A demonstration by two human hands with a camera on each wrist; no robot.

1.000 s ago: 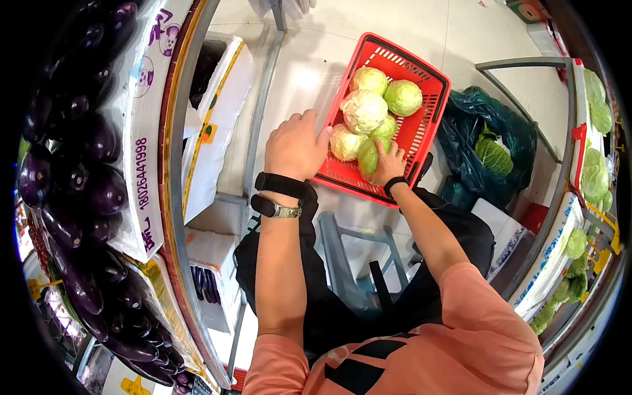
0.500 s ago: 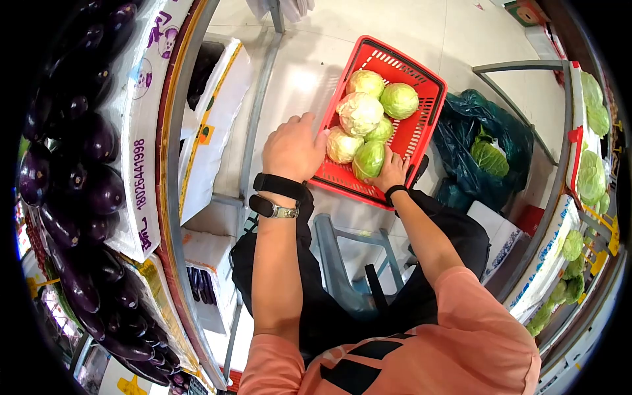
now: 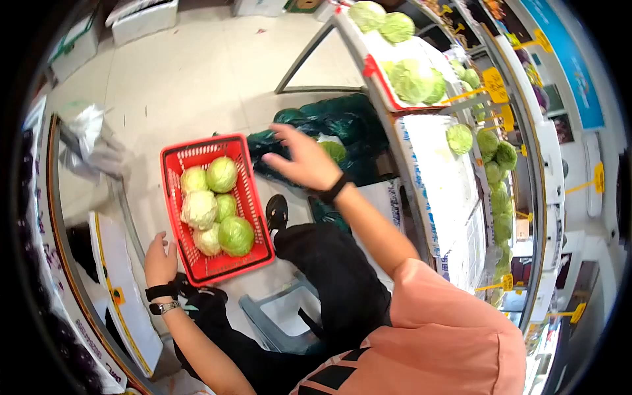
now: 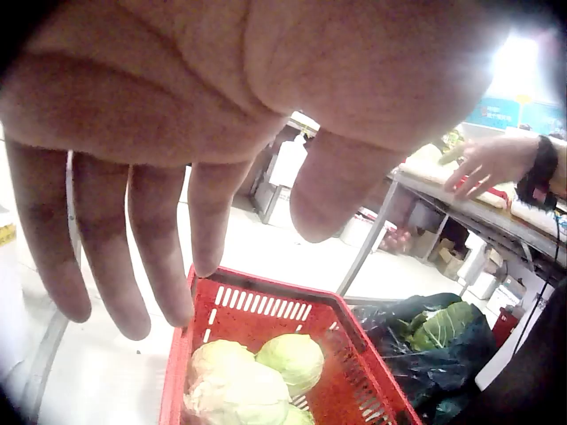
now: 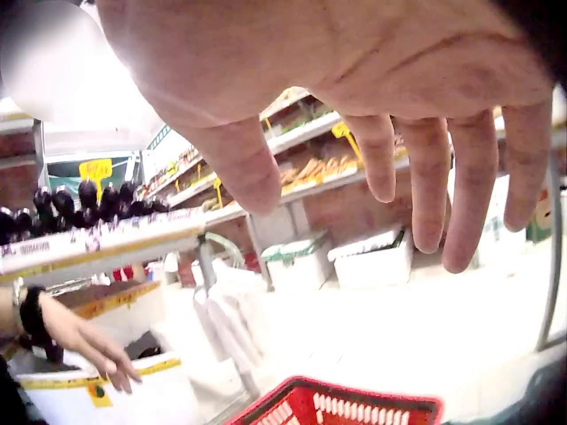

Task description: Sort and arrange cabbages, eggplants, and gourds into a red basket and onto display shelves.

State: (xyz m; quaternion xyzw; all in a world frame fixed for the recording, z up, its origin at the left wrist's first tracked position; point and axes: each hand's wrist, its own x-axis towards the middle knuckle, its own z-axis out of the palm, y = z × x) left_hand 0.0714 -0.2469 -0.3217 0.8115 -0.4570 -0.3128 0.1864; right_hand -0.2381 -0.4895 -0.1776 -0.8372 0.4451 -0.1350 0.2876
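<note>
Red basket [image 3: 172, 197], holding cabbages [image 3: 199, 209]; your left hand [image 3: 161, 259], grip open, beside it; your right hand [image 3: 306, 160], grip open, raised near dark green bag [image 3: 355, 125].

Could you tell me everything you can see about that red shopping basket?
The red basket is rectangular and looks like plastic, with rows of slots through its walls and a dark strip along parts of its rim. It stands upright on the pale tiled floor, with six round, pale green cabbages inside. A dark shoe is close beside it. The left hand is at one side; whether it touches the rim is unclear. The right hand is off the opposite side, not gripping it.
</note>
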